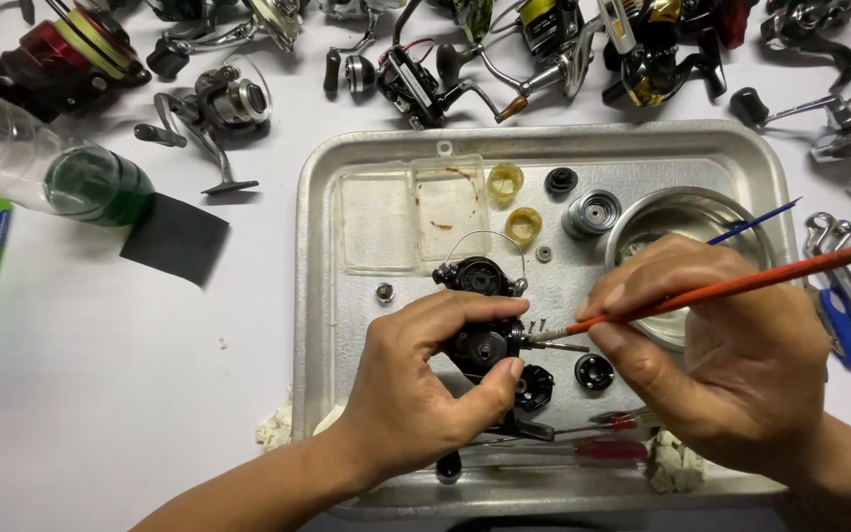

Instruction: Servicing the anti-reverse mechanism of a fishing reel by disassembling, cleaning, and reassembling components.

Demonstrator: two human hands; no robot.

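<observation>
On the dull, scuffed metal tray (347,158), just below its middle, sits a black fishing reel body (482,345), matte plastic and metal with a thin wire bail arching over its top. Its long axis runs roughly twelve to six, the rotor end toward twelve and the foot toward six. The left hand (416,394) comes in from seven o'clock, palm down, wrist bent, its thumb and forefinger pinching the reel body from above and below, the other fingers curled underneath, out of sight.

The right hand (721,345) enters from five o'clock, knuckles up, its fingers pressed together around a slim orange-red brush (741,286). The brush lies from two o'clock down to eight, its silvery ferrule and tip meeting the reel's side at three o'clock; whether the bristles actually touch, I cannot quite tell.

At one o'clock from the reel lies a ribbed silver spool (592,213), and beside that a shiny steel bowl (687,212). Two small yellow caps (514,202) and a clear, stained plastic lid (416,212) sit toward twelve. A black gear-like ring (594,372) lies at four o'clock.
</observation>
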